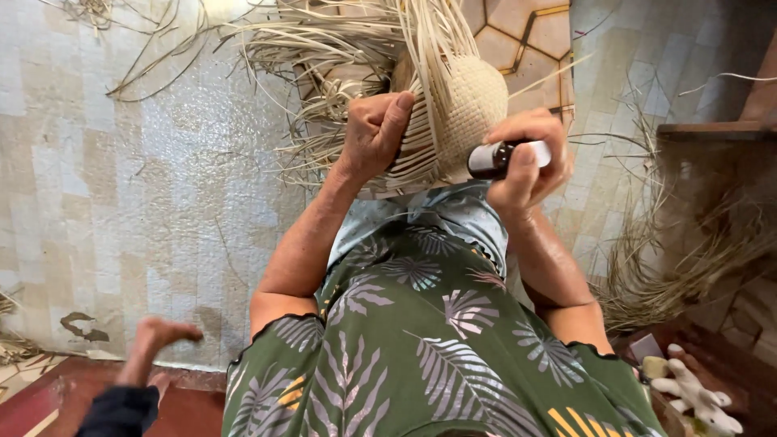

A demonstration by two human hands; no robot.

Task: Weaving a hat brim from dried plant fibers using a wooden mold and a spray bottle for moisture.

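Head view: I'm weaving; left hand [374,129] clamping hat strands [421,142], right hand [530,154] gripping small bottle [506,158]; next probably needs strand tightening.

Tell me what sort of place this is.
Probably a home floor used for straw weaving: pale tiled floor, loose dry straw strands, and a half-woven pale straw hat held by the left hand.

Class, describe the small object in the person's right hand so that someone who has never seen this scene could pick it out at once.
Start at the half-woven straw hat on the person's lap, its loose strands fanning out above. Just right of it, the right hand has a grip on a small bottle lying sideways. It is dark with a white band, the only smooth, hard item among all the pale straw.
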